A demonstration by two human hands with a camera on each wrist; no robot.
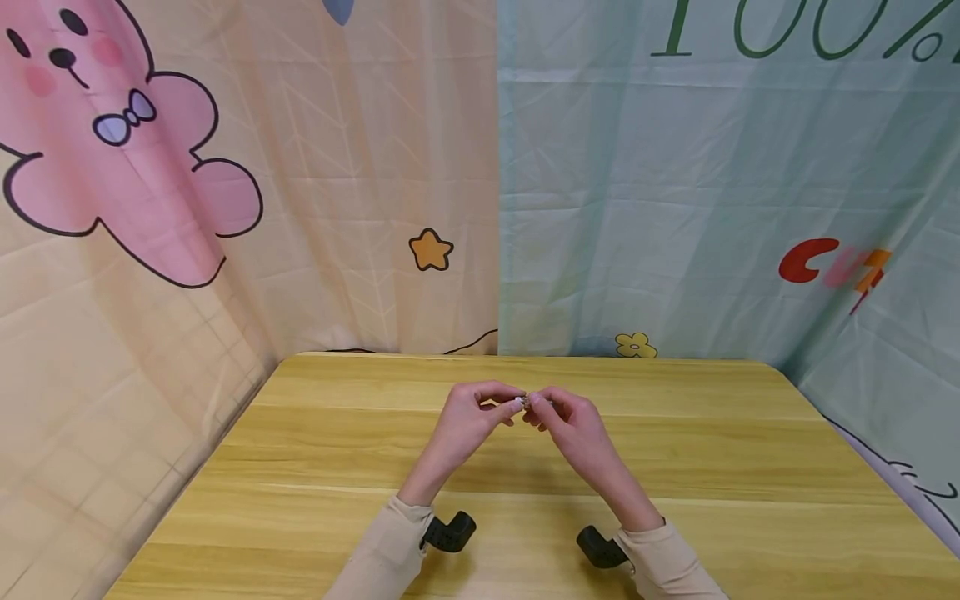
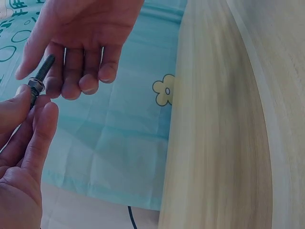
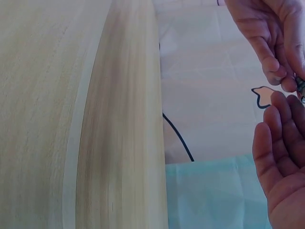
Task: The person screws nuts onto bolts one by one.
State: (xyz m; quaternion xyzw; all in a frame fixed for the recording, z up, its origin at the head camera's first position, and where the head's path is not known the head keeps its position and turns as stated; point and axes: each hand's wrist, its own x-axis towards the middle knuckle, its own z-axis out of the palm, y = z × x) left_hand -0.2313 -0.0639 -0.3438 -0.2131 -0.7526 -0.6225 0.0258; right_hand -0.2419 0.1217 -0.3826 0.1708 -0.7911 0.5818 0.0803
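A small threaded metal bolt (image 2: 46, 67) with a hex nut (image 2: 36, 84) on it slants between the two hands. My left hand (image 1: 467, 419) pinches its lower end between thumb and fingers, seen at lower left in the left wrist view. My right hand (image 1: 575, 430) is around the bolt's other end, thumb on one side and index finger on the other. Its fingers look loosely straight in the left wrist view; the thumb seems apart from the nut. Only a sliver of the nut and bolt (image 3: 300, 86) shows at the right wrist view's edge.
Both hands are above a light wooden table (image 1: 315, 467). Black wrist mounts (image 1: 450, 532) project inward from the beige sleeves (image 1: 386, 546). A printed curtain (image 1: 375, 167) hangs behind the table's far edge, and a dark cable (image 3: 178, 136) shows beyond it.
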